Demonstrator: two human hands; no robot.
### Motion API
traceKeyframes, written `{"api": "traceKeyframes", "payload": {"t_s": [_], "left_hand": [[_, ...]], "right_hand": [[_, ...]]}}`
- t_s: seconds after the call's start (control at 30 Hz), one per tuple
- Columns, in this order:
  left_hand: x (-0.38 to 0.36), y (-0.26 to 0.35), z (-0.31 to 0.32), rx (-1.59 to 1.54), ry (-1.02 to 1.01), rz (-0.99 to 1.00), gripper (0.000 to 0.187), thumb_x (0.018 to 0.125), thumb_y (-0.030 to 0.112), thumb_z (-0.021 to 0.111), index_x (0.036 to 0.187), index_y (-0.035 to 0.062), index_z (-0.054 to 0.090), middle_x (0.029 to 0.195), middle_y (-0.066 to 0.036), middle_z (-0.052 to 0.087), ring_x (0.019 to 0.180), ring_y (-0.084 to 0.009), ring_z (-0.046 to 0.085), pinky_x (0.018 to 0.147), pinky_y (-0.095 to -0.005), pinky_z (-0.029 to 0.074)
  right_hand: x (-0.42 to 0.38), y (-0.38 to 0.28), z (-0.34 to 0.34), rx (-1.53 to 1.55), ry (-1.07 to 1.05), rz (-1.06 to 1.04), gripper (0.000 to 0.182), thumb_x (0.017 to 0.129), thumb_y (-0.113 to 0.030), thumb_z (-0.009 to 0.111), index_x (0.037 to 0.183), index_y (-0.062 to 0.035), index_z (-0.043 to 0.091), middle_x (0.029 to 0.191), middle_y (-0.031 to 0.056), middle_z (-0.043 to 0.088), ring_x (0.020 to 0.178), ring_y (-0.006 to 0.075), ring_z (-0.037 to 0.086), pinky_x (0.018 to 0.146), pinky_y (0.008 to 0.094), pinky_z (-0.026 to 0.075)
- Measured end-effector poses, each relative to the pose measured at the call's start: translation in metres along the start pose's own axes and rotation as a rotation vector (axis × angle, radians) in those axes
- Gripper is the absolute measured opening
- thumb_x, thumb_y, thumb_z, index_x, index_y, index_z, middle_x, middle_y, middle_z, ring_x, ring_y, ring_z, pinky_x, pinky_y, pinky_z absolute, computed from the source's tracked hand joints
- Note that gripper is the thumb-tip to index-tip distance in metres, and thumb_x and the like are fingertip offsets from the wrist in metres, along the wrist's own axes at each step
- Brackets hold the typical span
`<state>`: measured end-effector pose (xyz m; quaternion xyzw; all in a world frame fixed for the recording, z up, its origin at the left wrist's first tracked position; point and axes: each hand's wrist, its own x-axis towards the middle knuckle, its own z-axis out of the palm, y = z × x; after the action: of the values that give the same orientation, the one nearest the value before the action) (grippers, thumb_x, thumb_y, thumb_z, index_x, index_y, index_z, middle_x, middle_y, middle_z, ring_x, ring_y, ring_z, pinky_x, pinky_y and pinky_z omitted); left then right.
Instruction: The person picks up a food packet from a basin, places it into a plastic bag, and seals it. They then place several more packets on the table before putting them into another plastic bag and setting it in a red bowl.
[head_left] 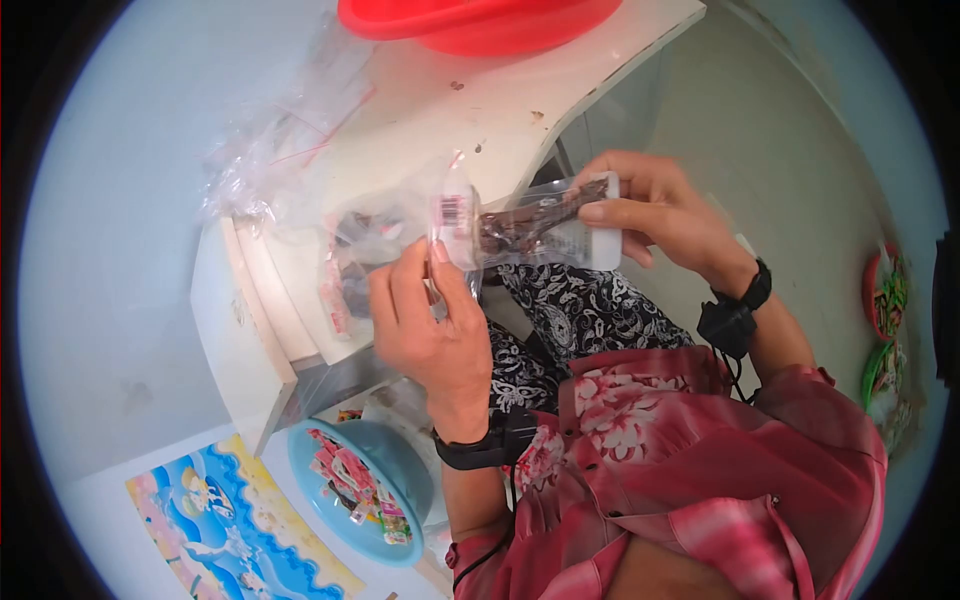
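Observation:
A clear plastic packet (457,222) with a barcode label is pinched at its left end by my left hand (430,325). Dark brown strips (528,226) lie along the packet, with a white tray or card (605,250) at its right end. My right hand (660,212) closes its thumb and fingers round that white end and the strips' tip. Whether the strips are fully inside the plastic I cannot tell. Just behind my left hand, another clear bag (350,250) with dark contents rests on the white table (430,110).
A red basin (480,25) stands at the table's far edge. Crumpled clear bags (265,165) lie at the left. Below the table, a blue basin (400,485) holds colourful wrappers, beside a picture mat (225,530). Red (872,295) and green (875,375) baskets stand far right.

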<state>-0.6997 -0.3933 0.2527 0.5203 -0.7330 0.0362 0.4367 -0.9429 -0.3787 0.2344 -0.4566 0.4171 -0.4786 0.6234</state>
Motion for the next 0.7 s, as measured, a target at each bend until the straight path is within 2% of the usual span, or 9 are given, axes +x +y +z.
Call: {"api": "traceKeyframes", "payload": {"t_s": [0.17,0.2,0.33,0.47,0.57,0.67,0.7], "left_hand": [[0.001,-0.001,-0.003,0.029,0.017,0.076,0.011,0.093,0.001,0.068,0.104,0.0017,0.071,0.084,-0.007,0.058,0.069,-0.0171,0.055,0.061,-0.0304,0.045],[0.000,0.001,-0.002,0.023,0.016,0.075,0.014,0.093,0.001,0.068,0.106,0.0021,0.072,0.087,-0.009,0.061,0.075,-0.0208,0.060,0.065,-0.0326,0.048],[-0.001,-0.002,-0.006,0.000,0.035,0.151,0.017,0.090,-0.001,0.069,0.106,0.0025,0.073,0.091,-0.010,0.063,0.080,-0.0264,0.063,0.069,-0.0362,0.051],[-0.004,-0.007,-0.006,-0.036,0.041,0.141,0.020,0.086,-0.002,0.073,0.105,0.0030,0.073,0.091,-0.009,0.062,0.079,-0.0264,0.063,0.068,-0.0369,0.050],[-0.001,-0.012,-0.006,-0.058,0.048,0.196,0.020,0.084,-0.002,0.074,0.103,0.0030,0.072,0.089,-0.009,0.061,0.078,-0.0270,0.061,0.067,-0.0372,0.049],[0.000,-0.015,-0.005,-0.093,0.048,0.222,0.020,0.082,-0.002,0.075,0.101,0.0034,0.072,0.088,-0.008,0.060,0.077,-0.0275,0.060,0.066,-0.0381,0.048],[-0.003,-0.017,-0.005,-0.103,0.047,0.224,0.021,0.081,-0.003,0.075,0.100,0.0037,0.072,0.088,-0.008,0.060,0.077,-0.0275,0.060,0.066,-0.0383,0.048]], "right_hand": [[0.033,-0.012,0.033,0.061,-0.127,0.058,0.022,0.097,-0.015,0.068,0.111,0.0018,0.066,0.066,0.0006,0.060,0.044,0.0058,0.050,0.041,0.0221,0.034],[0.037,-0.012,0.036,0.080,-0.143,0.058,0.022,0.097,-0.015,0.068,0.111,0.0023,0.065,0.066,0.0005,0.060,0.044,0.0059,0.050,0.042,0.0220,0.034],[0.073,-0.003,0.066,0.156,-0.218,0.033,0.022,0.098,-0.015,0.067,0.108,0.0037,0.065,0.068,0.0003,0.059,0.048,0.0058,0.051,0.044,0.0212,0.035],[0.100,0.016,0.085,0.141,-0.275,0.004,0.020,0.099,-0.017,0.065,0.102,0.0022,0.066,0.074,-0.0004,0.060,0.053,0.0041,0.049,0.046,0.0214,0.033],[0.108,0.011,0.102,0.115,-0.183,0.004,0.017,0.098,-0.016,0.068,0.096,0.0008,0.065,0.074,-0.0008,0.058,0.057,0.0047,0.048,0.048,0.0227,0.035],[0.128,0.022,0.109,0.064,-0.206,-0.076,0.030,0.095,-0.016,0.072,0.116,0.0027,0.063,0.076,-0.0027,0.057,0.061,0.0046,0.052,0.050,0.0230,0.040],[0.130,0.028,0.112,0.059,-0.206,-0.097,0.031,0.094,-0.016,0.073,0.116,0.0026,0.063,0.078,-0.0019,0.058,0.061,0.0052,0.053,0.050,0.0234,0.041]]}}
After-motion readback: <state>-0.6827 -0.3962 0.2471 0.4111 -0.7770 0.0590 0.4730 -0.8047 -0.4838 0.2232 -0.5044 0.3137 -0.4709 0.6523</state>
